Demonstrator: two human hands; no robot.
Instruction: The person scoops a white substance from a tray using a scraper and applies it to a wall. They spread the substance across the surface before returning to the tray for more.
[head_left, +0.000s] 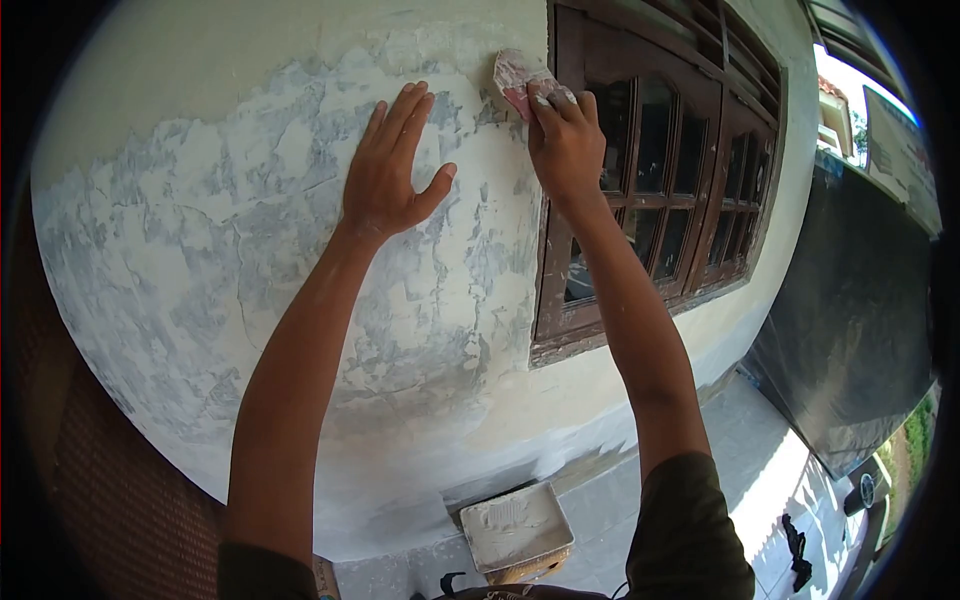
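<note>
My left hand (392, 165) lies flat with its fingers stretched out against the patchy white and grey wall (290, 250). Up near the window's left edge, my right hand (567, 145) grips a putty scraper (520, 78) with a pinkish-red blade smeared with white. White smears also mark the fingers of that hand. The blade is at the wall's upper part, beside the window frame; whether its edge touches cannot be made out. Below, on the floor, a tray (568, 530) holds white paste.
A brown wooden window (690, 190) with glass panes is set into the wall on the right. Farther right hangs a dark sheet (850, 310). A black item (796, 555) and a dark bucket (860, 494) are on the tiled floor (725, 450). Woven matting (120, 470) stands at the left.
</note>
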